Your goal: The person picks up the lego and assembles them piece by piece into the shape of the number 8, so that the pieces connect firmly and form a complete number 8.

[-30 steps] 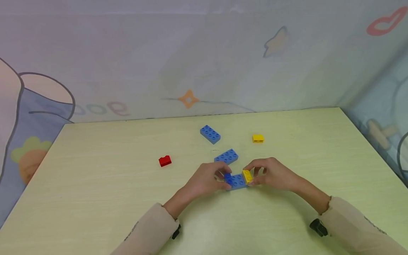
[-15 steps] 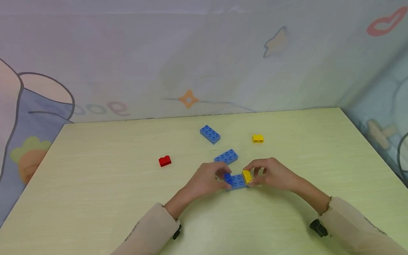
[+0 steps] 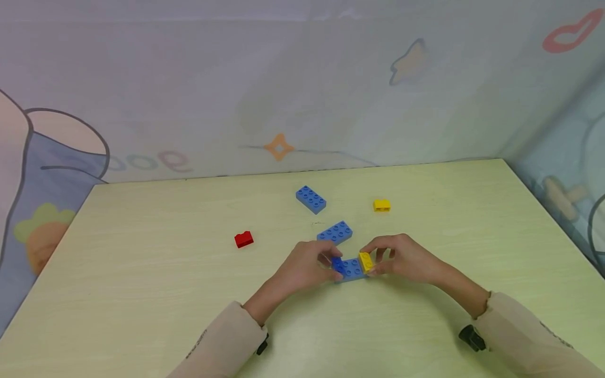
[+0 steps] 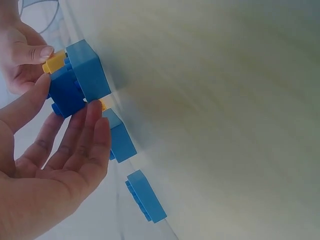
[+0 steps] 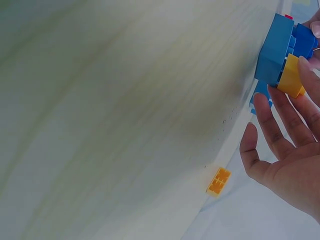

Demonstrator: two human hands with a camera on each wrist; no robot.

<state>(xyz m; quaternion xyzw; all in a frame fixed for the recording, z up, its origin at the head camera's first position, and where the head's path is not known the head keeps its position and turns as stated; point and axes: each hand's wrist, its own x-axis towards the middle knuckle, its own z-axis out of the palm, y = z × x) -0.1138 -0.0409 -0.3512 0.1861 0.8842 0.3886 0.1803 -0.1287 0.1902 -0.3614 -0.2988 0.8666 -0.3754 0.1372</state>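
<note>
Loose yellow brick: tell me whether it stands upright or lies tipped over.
Tipped onto its side: the loose yellow brick shows its hollow underside in both the head and right wrist views.

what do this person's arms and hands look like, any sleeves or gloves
The left sleeve and right sleeve are beige, each with a line of dark marks too small to read. A black piece shows by each sleeve. The left hand and right hand are bare.
</note>
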